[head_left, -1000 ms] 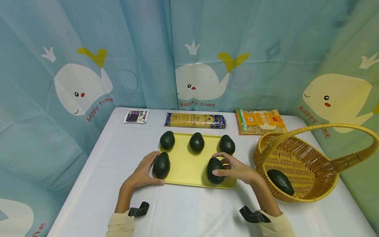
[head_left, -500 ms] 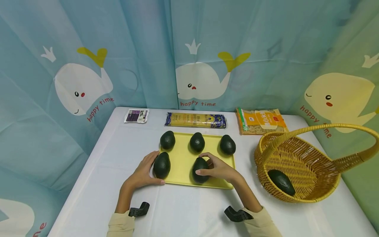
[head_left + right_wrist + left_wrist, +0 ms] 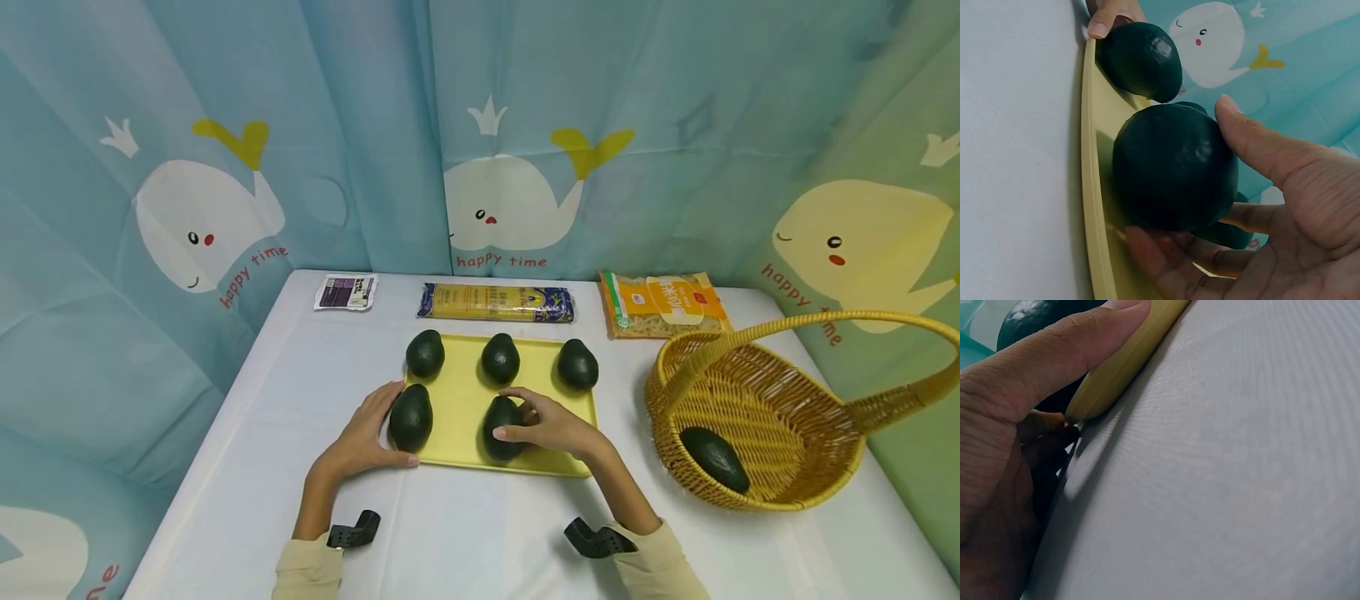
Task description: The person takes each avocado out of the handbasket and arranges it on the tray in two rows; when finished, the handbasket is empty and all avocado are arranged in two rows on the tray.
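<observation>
Several dark green avocados sit on a yellow tray (image 3: 457,408). My right hand (image 3: 551,423) holds one avocado (image 3: 493,425) at the tray's front middle, thumb on the near side and fingers round the far side. The right wrist view has this avocado (image 3: 1172,165) between thumb and fingers, low over the tray. My left hand (image 3: 366,429) grips the tray's front left corner, its thumb (image 3: 1085,340) along the front rim. Beside that hand lies another avocado (image 3: 410,418). Along the back edge stand three more, at left (image 3: 425,354), middle (image 3: 500,358) and right (image 3: 577,364).
A wicker basket (image 3: 810,433) with a tall handle stands at the right, one avocado (image 3: 714,459) inside. Behind the tray lie a small white-and-purple packet (image 3: 346,292), a long yellow-and-blue packet (image 3: 495,302) and an orange bag (image 3: 663,306). A printed curtain (image 3: 390,167) encloses the table.
My right hand has carried its avocado leftward from the tray's front right to the front middle, with only a slight further shift lately. The left hand stays at the corner.
</observation>
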A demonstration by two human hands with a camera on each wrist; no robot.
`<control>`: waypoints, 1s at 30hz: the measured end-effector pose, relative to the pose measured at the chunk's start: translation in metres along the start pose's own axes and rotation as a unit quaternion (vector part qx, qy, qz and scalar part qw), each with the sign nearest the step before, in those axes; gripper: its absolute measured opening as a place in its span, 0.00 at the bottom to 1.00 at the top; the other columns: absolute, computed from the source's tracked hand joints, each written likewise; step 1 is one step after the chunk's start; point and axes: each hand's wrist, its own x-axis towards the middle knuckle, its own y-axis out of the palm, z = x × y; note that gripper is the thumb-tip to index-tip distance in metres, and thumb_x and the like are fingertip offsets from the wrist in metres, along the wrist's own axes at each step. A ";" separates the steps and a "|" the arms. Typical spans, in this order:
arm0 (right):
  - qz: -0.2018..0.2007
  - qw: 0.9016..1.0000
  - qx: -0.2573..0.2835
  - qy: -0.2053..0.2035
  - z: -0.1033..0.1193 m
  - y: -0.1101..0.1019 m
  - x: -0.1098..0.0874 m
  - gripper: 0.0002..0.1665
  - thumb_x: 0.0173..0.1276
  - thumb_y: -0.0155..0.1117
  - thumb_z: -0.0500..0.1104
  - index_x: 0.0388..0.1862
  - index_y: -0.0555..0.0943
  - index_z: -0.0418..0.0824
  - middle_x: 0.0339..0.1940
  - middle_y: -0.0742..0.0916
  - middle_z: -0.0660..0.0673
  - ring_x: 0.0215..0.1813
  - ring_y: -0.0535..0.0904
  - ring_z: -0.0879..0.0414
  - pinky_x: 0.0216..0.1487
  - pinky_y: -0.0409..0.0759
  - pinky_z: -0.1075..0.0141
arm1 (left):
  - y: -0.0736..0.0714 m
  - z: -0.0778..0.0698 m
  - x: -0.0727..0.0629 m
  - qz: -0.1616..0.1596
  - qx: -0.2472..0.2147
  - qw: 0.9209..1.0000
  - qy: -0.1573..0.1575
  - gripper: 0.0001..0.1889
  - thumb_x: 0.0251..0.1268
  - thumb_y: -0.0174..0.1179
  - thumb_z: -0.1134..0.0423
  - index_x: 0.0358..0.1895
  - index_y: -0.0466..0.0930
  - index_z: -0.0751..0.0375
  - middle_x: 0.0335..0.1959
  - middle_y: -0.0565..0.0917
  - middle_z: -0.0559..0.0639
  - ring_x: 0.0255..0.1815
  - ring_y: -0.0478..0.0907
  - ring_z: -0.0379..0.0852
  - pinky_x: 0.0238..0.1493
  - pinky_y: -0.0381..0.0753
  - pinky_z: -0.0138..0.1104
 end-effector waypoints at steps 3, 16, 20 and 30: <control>0.005 1.000 0.012 -0.001 0.002 -0.003 -0.003 0.46 0.65 0.69 0.53 0.76 0.60 0.43 0.55 0.74 0.31 0.41 0.82 0.48 0.41 0.84 0.56 | 0.000 -0.001 0.002 0.000 -0.001 1.000 0.001 0.63 0.36 0.77 0.41 0.78 0.52 0.58 0.78 0.56 0.60 0.78 0.50 0.63 0.70 0.55 0.65; 0.025 0.999 0.039 0.005 0.001 -0.001 -0.003 0.44 0.67 0.67 0.51 0.75 0.60 0.40 0.50 0.75 0.32 0.39 0.82 0.47 0.41 0.86 0.54 | 0.000 0.000 0.001 0.003 0.005 1.000 -0.007 0.63 0.36 0.77 0.40 0.78 0.51 0.56 0.78 0.56 0.59 0.78 0.50 0.62 0.71 0.54 0.65; 0.017 0.999 0.037 0.011 0.000 -0.002 -0.004 0.43 0.67 0.67 0.53 0.74 0.62 0.41 0.51 0.76 0.32 0.40 0.82 0.47 0.40 0.86 0.54 | 0.001 0.000 0.002 0.004 -0.002 1.000 -0.008 0.63 0.36 0.78 0.40 0.78 0.52 0.56 0.78 0.55 0.58 0.78 0.49 0.62 0.71 0.54 0.65; 0.016 0.999 0.034 0.020 -0.001 -0.004 -0.009 0.44 0.67 0.66 0.54 0.75 0.60 0.42 0.50 0.76 0.33 0.38 0.83 0.47 0.36 0.87 0.54 | 0.001 0.001 0.002 0.001 0.003 1.000 -0.007 0.63 0.35 0.78 0.40 0.78 0.52 0.56 0.78 0.56 0.59 0.78 0.50 0.62 0.71 0.54 0.65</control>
